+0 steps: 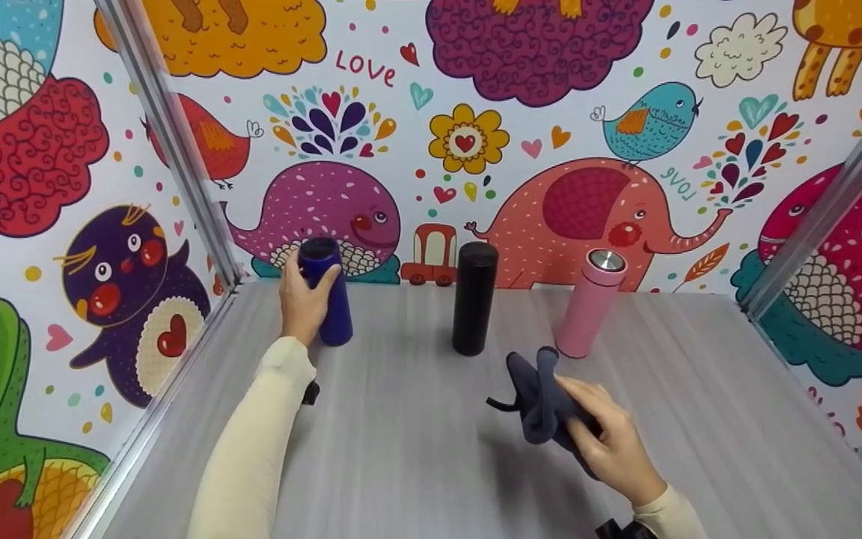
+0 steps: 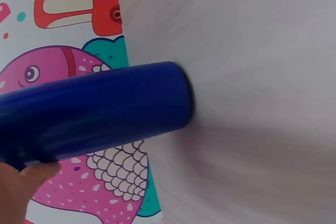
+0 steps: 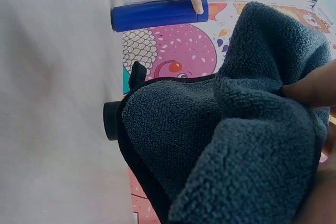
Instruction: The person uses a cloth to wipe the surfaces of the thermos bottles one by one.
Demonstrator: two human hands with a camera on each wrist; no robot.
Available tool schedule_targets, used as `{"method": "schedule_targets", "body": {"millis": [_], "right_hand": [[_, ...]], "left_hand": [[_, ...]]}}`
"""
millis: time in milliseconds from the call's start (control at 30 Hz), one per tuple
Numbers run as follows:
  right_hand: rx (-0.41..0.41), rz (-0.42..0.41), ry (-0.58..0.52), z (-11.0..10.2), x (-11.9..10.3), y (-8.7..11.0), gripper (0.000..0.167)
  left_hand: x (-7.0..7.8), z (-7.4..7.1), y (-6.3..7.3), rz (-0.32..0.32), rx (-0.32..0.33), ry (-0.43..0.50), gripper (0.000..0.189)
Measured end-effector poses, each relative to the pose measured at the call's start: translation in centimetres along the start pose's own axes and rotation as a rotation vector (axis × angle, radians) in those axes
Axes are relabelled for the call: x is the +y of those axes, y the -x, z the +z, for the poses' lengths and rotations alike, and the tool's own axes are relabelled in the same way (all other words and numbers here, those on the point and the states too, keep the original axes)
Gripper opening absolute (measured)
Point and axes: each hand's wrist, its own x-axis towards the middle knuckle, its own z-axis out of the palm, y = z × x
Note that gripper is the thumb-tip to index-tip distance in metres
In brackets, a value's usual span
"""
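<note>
My left hand point(image 1: 301, 303) grips a blue bottle point(image 1: 337, 311) near its dark top, fingers and thumb round its sides. In the left wrist view the lower part of the blue bottle point(image 2: 126, 103) shows at the table surface; whether its base touches is hard to tell. Over the table at the right, my right hand point(image 1: 622, 445) holds a bunched dark blue-grey towel point(image 1: 542, 397) with black edging and a hanging loop. The fleecy folds of the towel point(image 3: 178, 124) fill much of the right wrist view, pinched under the thumb.
A black bottle point(image 1: 474, 299) stands upright in the middle, near the back wall. To its right is a pink bottle point(image 1: 588, 314) with a silver lid. Printed walls with metal corner posts point(image 1: 169, 142) enclose the grey table point(image 1: 393, 449).
</note>
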Motion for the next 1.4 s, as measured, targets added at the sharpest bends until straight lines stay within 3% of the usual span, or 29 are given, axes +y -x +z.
{"method": "schedule_targets", "body": {"millis": [333, 500, 700, 867, 1033, 1233, 1300, 1400], "right_hand": [[-0.008, -0.003, 0.0, 0.3, 0.0, 0.2, 0.058], [-0.013, -0.009, -0.021, 0.4, 0.0, 0.0, 0.058], [-0.011, -0.034, -0.026, 0.2, 0.0, -0.3, 0.056], [-0.002, -0.041, -0.016, -0.1, -0.1, -0.6, 0.056], [0.008, -0.032, -0.014, -0.1, -0.3, -0.8, 0.056], [0.006, -0.039, -0.02, 0.3, -0.2, -0.5, 0.057], [0.009, -0.034, -0.024, 0.4, -0.1, -0.3, 0.057], [0.01, -0.021, -0.033, 0.4, 0.0, 0.0, 0.058]], "left_hand": [[-0.3, -0.1, 0.0, -0.029, -0.003, 0.014, 0.083], [0.2, -0.3, 0.2, -0.075, -0.024, -0.004, 0.089], [1.1, -1.5, 2.0, -0.068, 0.027, -0.047, 0.099], [2.8, -2.6, 6.2, 0.017, 0.003, -0.047, 0.098], [3.8, -3.4, 12.2, 0.072, -0.077, 0.068, 0.091], [3.4, -4.7, 19.7, 0.023, -0.111, 0.137, 0.084], [3.3, -5.1, 21.3, -0.001, -0.111, 0.125, 0.084], [3.2, -5.4, 22.5, -0.026, -0.111, 0.11, 0.084]]}}
